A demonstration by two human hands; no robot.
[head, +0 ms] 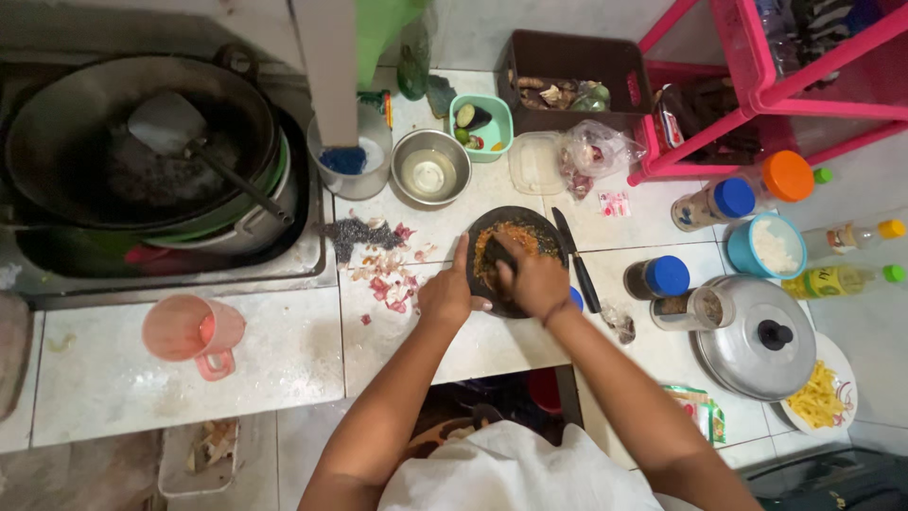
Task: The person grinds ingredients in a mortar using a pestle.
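A knife (pixel 575 260) lies right of the mortar (pixel 515 257), wok (pixel 142 142) far left.

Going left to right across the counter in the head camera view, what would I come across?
Wok with spatula → pink jug → onion peels → left hand steadying the stone mortar → right hand gripping the pestle → knife → blue-lidded jar → metal pot lid → plate of fries.
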